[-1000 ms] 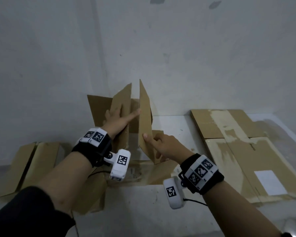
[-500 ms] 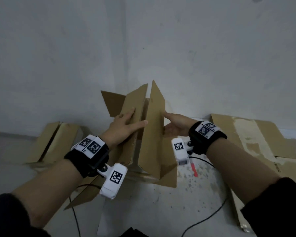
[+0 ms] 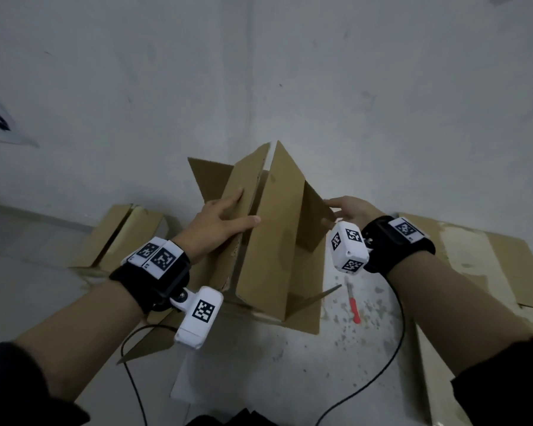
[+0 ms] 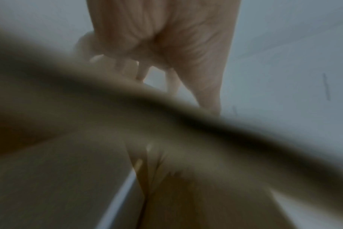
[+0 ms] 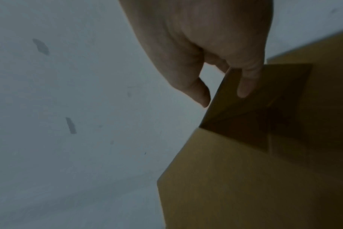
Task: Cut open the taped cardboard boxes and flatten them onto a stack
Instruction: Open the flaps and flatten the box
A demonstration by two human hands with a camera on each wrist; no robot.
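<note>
An opened brown cardboard box (image 3: 271, 241) stands on the floor against the wall, its panels and flaps pointing up. My left hand (image 3: 228, 215) lies flat on the box's left panel (image 3: 243, 176), fingers straight and thumb stretched toward the middle panel. In the left wrist view the hand (image 4: 166, 46) and the cardboard (image 4: 108, 139) are blurred. My right hand (image 3: 346, 209) pinches the edge of the right flap (image 3: 316, 219). The right wrist view shows the thumb on one side of that flap (image 5: 254, 111) and a finger on its face.
A red box cutter (image 3: 353, 302) lies on the floor just right of the box. Flattened cardboard (image 3: 490, 265) is spread at the right, and another flattened box (image 3: 126, 235) lies by the wall at the left. Cables (image 3: 391, 358) trail from both wrists.
My right hand left the lower edge of the middle panel, went round to the right and took hold of the right flap. My left hand stayed on the left panel.
</note>
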